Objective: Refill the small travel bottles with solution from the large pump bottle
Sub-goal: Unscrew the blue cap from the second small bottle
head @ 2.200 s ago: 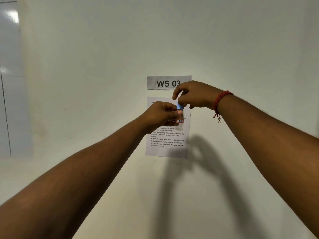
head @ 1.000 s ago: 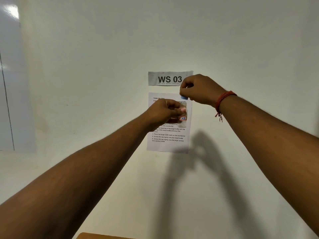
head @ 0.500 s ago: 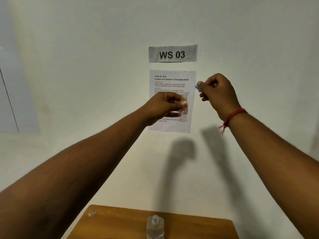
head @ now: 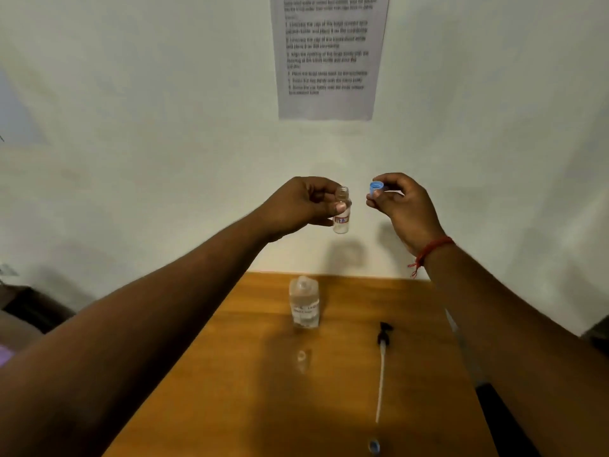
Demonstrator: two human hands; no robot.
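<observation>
Holding uncapped travel bottle (head: pixel 341 209), blue cap (head: pixel 376 187) apart

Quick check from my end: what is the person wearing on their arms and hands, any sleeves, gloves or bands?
Both forearms are bare, with no sleeves in view and no gloves. The left hand carries no ring, watch or band that shows. The right hand has a red thread band tied round the wrist, with a short knotted tail hanging from it. No other markings are visible.

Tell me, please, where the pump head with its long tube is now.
In the head view the pump head lies flat on the wooden table, right of the large bottle, under the right hand.
</observation>
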